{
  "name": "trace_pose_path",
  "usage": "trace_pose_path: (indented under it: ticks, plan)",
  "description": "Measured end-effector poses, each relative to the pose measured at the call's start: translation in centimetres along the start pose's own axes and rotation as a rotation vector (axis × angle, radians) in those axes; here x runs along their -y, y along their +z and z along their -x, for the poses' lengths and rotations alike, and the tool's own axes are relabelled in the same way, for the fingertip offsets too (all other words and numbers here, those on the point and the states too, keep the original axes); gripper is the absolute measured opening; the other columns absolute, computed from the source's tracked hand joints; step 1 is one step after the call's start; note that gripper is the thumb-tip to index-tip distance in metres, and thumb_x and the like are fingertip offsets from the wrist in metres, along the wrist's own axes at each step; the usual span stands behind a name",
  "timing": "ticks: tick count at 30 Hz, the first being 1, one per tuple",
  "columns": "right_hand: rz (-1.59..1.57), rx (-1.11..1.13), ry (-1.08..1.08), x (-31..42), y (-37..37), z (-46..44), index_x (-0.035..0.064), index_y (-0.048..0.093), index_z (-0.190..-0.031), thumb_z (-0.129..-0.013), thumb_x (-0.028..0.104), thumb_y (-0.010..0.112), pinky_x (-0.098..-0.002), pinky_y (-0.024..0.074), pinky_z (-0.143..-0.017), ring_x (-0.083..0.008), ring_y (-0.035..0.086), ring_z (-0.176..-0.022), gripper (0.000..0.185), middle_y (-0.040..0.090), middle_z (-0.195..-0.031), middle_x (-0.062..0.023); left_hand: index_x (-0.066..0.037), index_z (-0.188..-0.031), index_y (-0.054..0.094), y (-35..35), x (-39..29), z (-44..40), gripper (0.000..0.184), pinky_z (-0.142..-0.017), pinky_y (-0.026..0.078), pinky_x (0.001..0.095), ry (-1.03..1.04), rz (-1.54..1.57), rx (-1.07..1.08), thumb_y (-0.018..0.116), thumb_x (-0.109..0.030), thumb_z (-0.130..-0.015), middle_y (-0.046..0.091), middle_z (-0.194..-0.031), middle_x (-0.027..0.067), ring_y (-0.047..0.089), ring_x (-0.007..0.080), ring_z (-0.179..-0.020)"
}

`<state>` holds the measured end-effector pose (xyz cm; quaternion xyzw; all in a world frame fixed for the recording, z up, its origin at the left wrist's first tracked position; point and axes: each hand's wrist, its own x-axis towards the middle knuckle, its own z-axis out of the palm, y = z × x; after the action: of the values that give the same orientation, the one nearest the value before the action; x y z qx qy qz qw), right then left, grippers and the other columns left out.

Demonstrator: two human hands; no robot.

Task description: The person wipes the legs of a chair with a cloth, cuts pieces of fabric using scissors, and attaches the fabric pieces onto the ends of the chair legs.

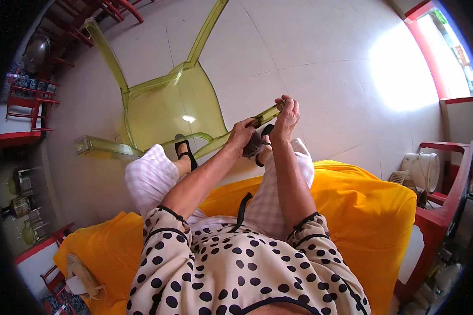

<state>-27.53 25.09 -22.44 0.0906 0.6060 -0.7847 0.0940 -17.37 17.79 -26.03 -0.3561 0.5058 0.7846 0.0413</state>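
Currently | left fingers point(245, 124), right fingers point(289, 105) grasping chair leg point(268, 114) | wide floor point(333, 94) beyond its end

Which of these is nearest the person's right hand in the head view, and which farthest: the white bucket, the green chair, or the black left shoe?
1. Green chair: touching the right hand at a leg's end.
2. Black left shoe: below, to the left.
3. White bucket: far off to the right.
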Motion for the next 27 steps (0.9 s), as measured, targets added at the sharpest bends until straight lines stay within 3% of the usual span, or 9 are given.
trace_pose_path:
  ticks: [1,5,8,12,13,19,22,25,27]
  plan:
    - [-0.021,-0.004,0.006,0.1,-0.1,0.1,0.0022,0.056,-0.094,-0.091,0.027,0.045,-0.0281,0.043,-0.071,-0.0151,0.056,-0.078,0.027,0.06,-0.081,-0.0076,0.0,-0.122,0.051,0.8,-1.5,1.0,0.043,-0.069,0.051,0.0252,-0.002,0.032,0.026,0.039,0.002,-0.08,0.061,-0.093,0.0069,0.059,0.0131,-0.076]
    - [0.006,0.021,0.02,0.3,-0.3,0.1,0.0021,0.056,-0.094,-0.091,0.026,0.044,-0.0285,0.0441,-0.07,-0.0155,0.056,-0.079,0.027,0.06,-0.081,-0.0077,-0.001,-0.122,0.052,3.1,-3.0,2.5,0.041,-0.089,0.046,0.0256,0.148,0.234,0.096,0.038,0.002,-0.083,0.06,-0.111,0.0097,0.059,0.014,-0.097]
    - [0.027,0.044,0.026,0.2,-0.5,-0.3,0.0014,0.057,-0.094,-0.091,0.025,0.043,-0.0285,0.0443,-0.07,-0.0157,0.056,-0.079,0.028,0.062,-0.083,-0.0089,0.0,-0.122,0.051,4.0,-3.0,3.1,0.043,-0.092,0.045,0.0284,0.4,0.07,0.067,0.039,0.003,-0.082,0.059,-0.114,0.0098,0.059,0.0169,-0.1]
    - [0.029,0.034,0.065,0.4,-0.8,-0.5,0.0007,0.058,-0.096,-0.091,0.026,0.043,-0.0283,0.0442,-0.071,-0.0152,0.055,-0.078,0.03,0.064,-0.087,-0.0102,-0.002,-0.123,0.05,3.0,-2.3,3.2,0.044,-0.095,0.043,0.0324,0.867,-0.685,-0.043,0.043,0.005,-0.08,0.059,-0.113,0.0142,0.056,0.0237,-0.107]
    - [0.031,0.032,0.089,0.6,-0.8,-0.3,0.0006,0.059,-0.097,-0.091,0.026,0.042,-0.0283,0.0442,-0.072,-0.0152,0.055,-0.078,0.03,0.064,-0.088,-0.0104,-0.007,-0.123,0.052,2.4,-1.5,2.6,0.043,-0.082,0.05,0.032,0.971,-0.806,-0.102,0.046,0.003,-0.082,0.059,-0.108,0.0161,0.062,0.0257,-0.094]
    - [0.001,0.063,0.097,1.0,-1.1,-0.1,0.0013,0.061,-0.097,-0.093,0.03,0.042,-0.029,0.0436,-0.074,-0.0149,0.055,-0.081,0.035,0.065,-0.09,-0.0092,-0.012,-0.114,0.049,0.8,-0.4,2.0,0.034,-0.059,0.05,0.0404,0.392,-0.818,-0.126,0.052,-0.001,-0.082,0.063,-0.076,0.0127,0.064,0.0307,-0.067]
    - [-0.08,0.033,0.15,0.5,-1.4,-0.4,0.0007,0.063,-0.096,-0.093,0.035,0.041,-0.0287,0.0432,-0.076,-0.0153,0.056,-0.083,0.041,0.066,-0.09,-0.0101,-0.013,-0.112,0.046,-0.3,0.7,1.0,0.033,-0.053,0.048,0.0404,0.498,-0.807,-0.094,0.052,-0.001,-0.082,0.059,-0.064,0.0115,0.062,0.0309,-0.056]
    - [-0.177,0.077,0.252,0.0,-2.0,-1.1,0.0012,0.061,-0.104,-0.095,0.04,0.036,-0.03,0.045,-0.083,-0.0178,0.06,-0.09,0.047,0.066,-0.1,-0.013,-0.012,-0.114,0.047,-0.4,0.9,1.3,0.038,-0.056,0.049,0.0357,0.469,-0.84,-0.134,0.054,0.002,-0.079,0.06,-0.067,0.0081,0.063,0.0233,-0.06]
    - [-0.277,0.063,0.31,-0.1,-2.2,-1.4,0.0003,0.061,-0.104,-0.095,0.038,0.035,-0.0311,0.0459,-0.083,-0.0195,0.061,-0.09,0.046,0.066,-0.1,-0.0129,-0.012,-0.115,0.047,0.1,0.6,1.9,0.041,-0.064,0.05,0.0367,0.497,-0.842,-0.146,0.054,0.003,-0.078,0.063,-0.077,0.0116,0.065,0.0261,-0.071]
